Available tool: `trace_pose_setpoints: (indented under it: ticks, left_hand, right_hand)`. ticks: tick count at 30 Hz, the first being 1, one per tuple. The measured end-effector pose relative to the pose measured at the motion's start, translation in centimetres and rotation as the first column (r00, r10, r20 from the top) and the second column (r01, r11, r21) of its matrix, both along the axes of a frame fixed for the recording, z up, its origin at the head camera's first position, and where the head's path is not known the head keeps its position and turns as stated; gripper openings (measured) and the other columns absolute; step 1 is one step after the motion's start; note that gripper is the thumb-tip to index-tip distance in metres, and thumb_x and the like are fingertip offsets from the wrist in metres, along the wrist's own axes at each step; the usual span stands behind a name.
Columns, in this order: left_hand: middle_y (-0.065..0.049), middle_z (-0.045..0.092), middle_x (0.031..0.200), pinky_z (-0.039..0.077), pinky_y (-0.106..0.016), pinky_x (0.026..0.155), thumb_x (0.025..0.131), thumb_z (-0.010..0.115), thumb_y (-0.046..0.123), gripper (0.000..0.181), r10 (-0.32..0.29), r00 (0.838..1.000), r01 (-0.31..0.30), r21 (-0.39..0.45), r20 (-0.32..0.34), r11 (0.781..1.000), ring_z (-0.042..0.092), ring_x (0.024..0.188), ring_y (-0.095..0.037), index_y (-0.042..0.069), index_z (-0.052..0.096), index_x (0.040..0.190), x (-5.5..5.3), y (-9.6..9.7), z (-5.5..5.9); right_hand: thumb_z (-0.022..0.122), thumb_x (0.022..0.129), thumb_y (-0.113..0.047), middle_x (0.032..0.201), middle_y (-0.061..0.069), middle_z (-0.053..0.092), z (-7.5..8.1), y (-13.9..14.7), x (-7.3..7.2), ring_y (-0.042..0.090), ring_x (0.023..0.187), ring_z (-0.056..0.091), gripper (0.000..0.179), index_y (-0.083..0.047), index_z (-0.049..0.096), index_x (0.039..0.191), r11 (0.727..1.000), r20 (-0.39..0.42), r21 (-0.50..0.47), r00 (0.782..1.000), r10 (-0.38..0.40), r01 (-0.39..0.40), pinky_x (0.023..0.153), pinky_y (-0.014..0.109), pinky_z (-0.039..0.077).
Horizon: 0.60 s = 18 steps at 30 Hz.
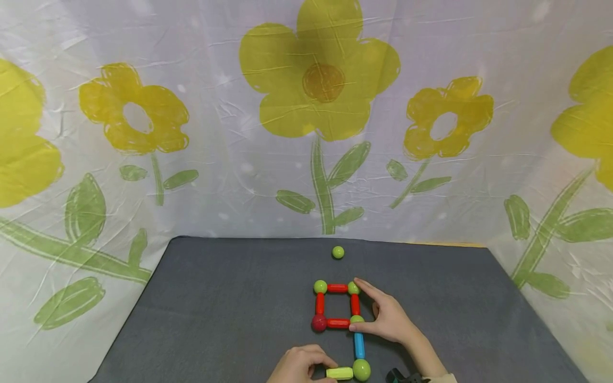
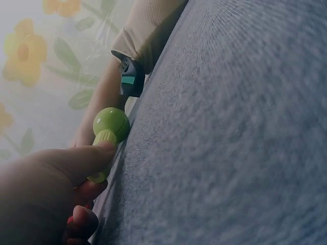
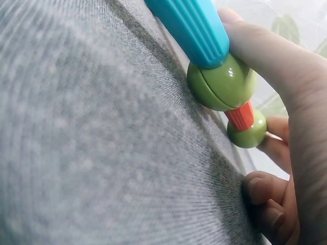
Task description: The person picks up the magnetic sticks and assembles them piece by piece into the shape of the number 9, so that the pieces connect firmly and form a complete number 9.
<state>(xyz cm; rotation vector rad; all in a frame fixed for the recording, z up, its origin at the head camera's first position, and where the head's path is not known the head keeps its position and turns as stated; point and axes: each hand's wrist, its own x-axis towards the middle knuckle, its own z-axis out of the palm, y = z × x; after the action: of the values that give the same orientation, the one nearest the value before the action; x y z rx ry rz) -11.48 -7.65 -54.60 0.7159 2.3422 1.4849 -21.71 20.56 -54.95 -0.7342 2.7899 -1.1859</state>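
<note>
On the dark cloth lies a square of red rods [image 1: 337, 288] from a magnetic ball-and-rod set, with green balls [image 1: 320, 287] at three corners and a dark red ball [image 1: 319, 323] at the near left. My right hand [image 1: 390, 319] holds its right side, thumb at the near green ball [image 3: 222, 84] and a fingertip at the far one [image 3: 248, 130]. From the near right corner a blue rod [image 1: 359, 346] runs towards me to a larger green ball [image 1: 361, 369]. My left hand [image 1: 303, 366] pinches a yellow-green rod [image 1: 339, 373], whose right end meets that ball.
A loose green ball [image 1: 338, 252] sits near the far edge of the dark table cloth [image 1: 230, 308]. Behind the table hangs a flower-printed sheet [image 1: 215, 202]. A dark strapped device [image 2: 131, 76] is on the right wrist, by a light sleeve.
</note>
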Motion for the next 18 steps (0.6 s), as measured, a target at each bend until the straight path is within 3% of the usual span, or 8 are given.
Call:
trace_pose_setpoints:
  ticks: [10,18]
  left_hand:
    - [0.021,0.062,0.084,0.038,-0.014,0.055,0.091,0.086,0.028,0.015,0.02,1.0,-0.02,-0.009,0.011,1.0,0.044,0.06,0.005,0.018,0.085,0.103,0.05,0.09,0.14]
    - [0.022,0.062,0.087,0.039,-0.014,0.054,0.093,0.084,0.029,0.017,0.008,0.999,-0.009,-0.029,-0.035,1.0,0.044,0.06,0.006,0.019,0.085,0.106,0.04,-0.04,-0.03]
  right_hand:
    - [0.092,0.078,-0.055,0.162,0.009,0.05,-0.03,-0.08,0.01,0.001,0.047,0.029,0.105,-0.017,0.045,0.163,1.0,0.012,0.008,1.0,-0.008,0.008,0.05,0.02,0.033]
    - [0.092,0.079,-0.054,0.161,0.012,0.051,0.04,-0.13,0.02,0.0,0.047,0.028,0.103,-0.015,0.046,0.163,1.0,-0.004,0.0,1.0,0.002,-0.002,0.05,0.021,0.032]
